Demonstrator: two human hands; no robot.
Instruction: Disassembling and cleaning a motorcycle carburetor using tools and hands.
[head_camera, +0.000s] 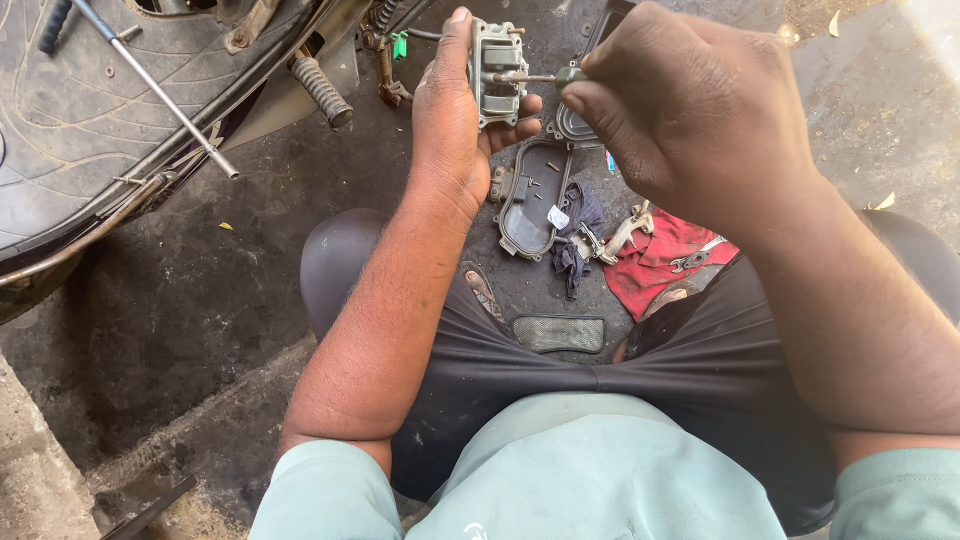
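Carburettor body (497, 72), a small grey metal casting, sits upright in the left hand (452, 120), raised above the dark concrete floor (200, 330) in front of the person's knees. Biggest thing around is the scooter (110, 110) at upper left, its ribbed black footboard showing, with a thin metal rod (160, 95) lying across it and a rubber-sleeved footpeg (322, 92) sticking out by its edge. On the floor below the hands lies a black plastic cover (535, 200) turned hollow side up with a few tiny screws in it, a dark cloth (575, 235) just beside it, and a red rag (665, 255) carrying a spanner (697, 256). The left grip is pressed around the casting, thumb up along one side and fingers behind. The right hand (690, 110) has its grip pinched on a screwdriver (545, 77), whose short shaft runs level, its tip touching the casting's side.
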